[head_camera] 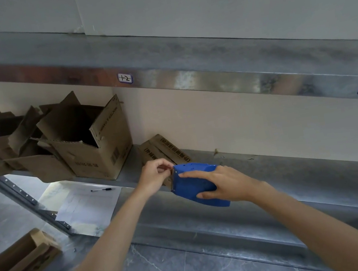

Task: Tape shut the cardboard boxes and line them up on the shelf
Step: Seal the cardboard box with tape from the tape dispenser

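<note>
Right hand (225,183) clamps blue tape dispenser (191,188); left hand (154,178) fingers (163,165) pinch its front edge.

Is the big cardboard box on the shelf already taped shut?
No, the big cardboard box on the shelf stands with its top flaps sticking up open.

- Left hand (154,177): forearm reaches forward from the lower left, fingers curled, thumb and fingertips pinching at the front edge of the blue dispenser (187,189).
- Right hand (224,184): forearm comes in from the lower right, fingers spread along the dispenser's side (thumb underneath), holding it.
</note>
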### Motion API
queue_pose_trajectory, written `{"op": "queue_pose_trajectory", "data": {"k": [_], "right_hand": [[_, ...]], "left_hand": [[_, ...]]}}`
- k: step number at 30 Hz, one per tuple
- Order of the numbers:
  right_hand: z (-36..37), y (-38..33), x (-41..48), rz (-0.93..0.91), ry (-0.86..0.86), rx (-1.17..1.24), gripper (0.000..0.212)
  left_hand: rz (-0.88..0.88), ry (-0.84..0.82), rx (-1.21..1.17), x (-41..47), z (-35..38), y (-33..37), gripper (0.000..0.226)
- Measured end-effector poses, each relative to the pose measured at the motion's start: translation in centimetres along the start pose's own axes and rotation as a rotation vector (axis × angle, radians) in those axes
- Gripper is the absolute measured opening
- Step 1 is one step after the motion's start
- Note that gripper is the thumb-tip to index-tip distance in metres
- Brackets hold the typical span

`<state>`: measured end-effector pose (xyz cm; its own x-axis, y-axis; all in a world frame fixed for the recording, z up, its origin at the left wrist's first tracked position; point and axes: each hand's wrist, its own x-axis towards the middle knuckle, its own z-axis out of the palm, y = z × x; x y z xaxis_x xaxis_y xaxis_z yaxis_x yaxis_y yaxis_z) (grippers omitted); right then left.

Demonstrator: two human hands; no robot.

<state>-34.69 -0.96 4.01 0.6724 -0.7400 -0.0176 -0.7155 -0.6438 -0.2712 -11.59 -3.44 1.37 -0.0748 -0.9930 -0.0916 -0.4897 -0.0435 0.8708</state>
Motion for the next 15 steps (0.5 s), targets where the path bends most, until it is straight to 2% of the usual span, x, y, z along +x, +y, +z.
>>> {"op": "queue_pose_trajectory", "data": {"k": [3,7,11,15], "right_hand": [[-0.4,0.1,-0.1,-0.001,0.023,-0.034,0.065],[-1.7,0.8,-0.6,0.009,0.011,0.000,0.062],[-3.1,2.1,-1.9,0.041,0.009,0.003,0.061],[-3.5,2.7,-2.6,0.032,0.005,-0.015,0.061]], "left_hand": [[-0.002,0.016,0.023,0.0,0.3,0.1,0.021],[-0.026,0.084,0.006,0.3,-0.8,-0.4,0.011],[-0.052,0.133,-0.074,0.2,-4.0,-2.3,0.015],[-0.069,0.130,-0.107,-0.3,-3.9,-3.3,0.014]]}}
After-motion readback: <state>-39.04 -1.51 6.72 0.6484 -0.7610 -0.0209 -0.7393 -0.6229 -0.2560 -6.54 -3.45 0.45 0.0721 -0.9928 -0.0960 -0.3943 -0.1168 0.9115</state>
